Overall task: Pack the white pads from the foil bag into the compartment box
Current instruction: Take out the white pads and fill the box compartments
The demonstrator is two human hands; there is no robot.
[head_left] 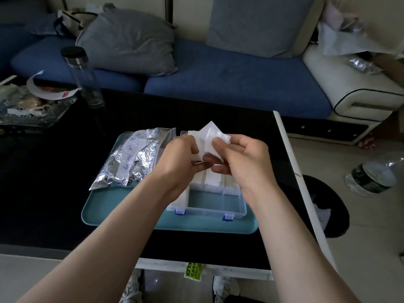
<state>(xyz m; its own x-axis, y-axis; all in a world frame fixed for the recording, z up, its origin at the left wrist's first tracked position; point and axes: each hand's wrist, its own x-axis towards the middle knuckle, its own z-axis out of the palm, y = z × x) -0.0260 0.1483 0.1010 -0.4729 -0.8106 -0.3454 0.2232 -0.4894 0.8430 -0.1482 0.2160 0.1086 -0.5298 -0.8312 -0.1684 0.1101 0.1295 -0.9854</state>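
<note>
A small stack of white pads [210, 136] is held above the clear compartment box [215, 203], which has blue latches and sits on a teal tray [105, 206]. My left hand [182, 153] grips the stack from the left. My right hand [242, 157] pinches its right side with thumb on top. More white pads [215, 179] lie in the box's far compartments; the near compartment shows only the tray colour through it. The crumpled foil bag [133, 156] lies on the tray's left part, beside my left wrist.
The tray rests on a black table [54, 171] with a white edge. A clear bottle with a black cap [82, 76] and a glass dish of scraps [30, 106] stand at the far left. A blue sofa lies beyond; a black bin [328, 206] stands on the right.
</note>
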